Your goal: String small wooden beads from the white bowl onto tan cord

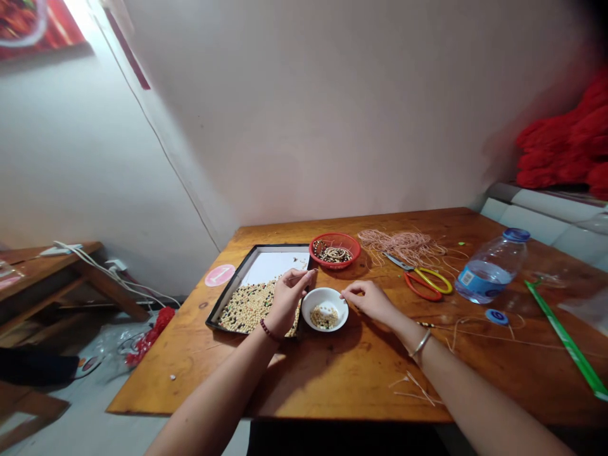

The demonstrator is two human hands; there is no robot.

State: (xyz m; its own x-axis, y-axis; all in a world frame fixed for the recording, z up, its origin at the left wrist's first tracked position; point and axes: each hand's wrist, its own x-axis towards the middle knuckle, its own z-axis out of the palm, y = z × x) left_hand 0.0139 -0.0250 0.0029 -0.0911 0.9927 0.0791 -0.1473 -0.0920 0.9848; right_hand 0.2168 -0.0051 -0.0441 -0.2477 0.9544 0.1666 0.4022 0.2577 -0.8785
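Observation:
My left hand [289, 296] is closed in a pinch between the black tray and a small white bowl [342, 320]. A thin pale bit shows at its fingertips, too small to name. My right hand [369, 300] pinches at the bowl's right rim; whatever its fingers hold is too small to make out. Pale beads [323, 316] lie in the bowl. Left of it, the black-edged tray [234, 282] holds many cream and dark beads [251, 304] on a white base. A cord with a few beads [425, 325] emerges beside my right wrist.
Behind the bowl stands a red basket [357, 252] of strung beads. Pink cord [403, 246], scissors [430, 284], a water bottle [489, 269], a blue number disc [496, 316] and a green strip [565, 339] lie rightward. A pink number sticker [219, 275] is left of the tray.

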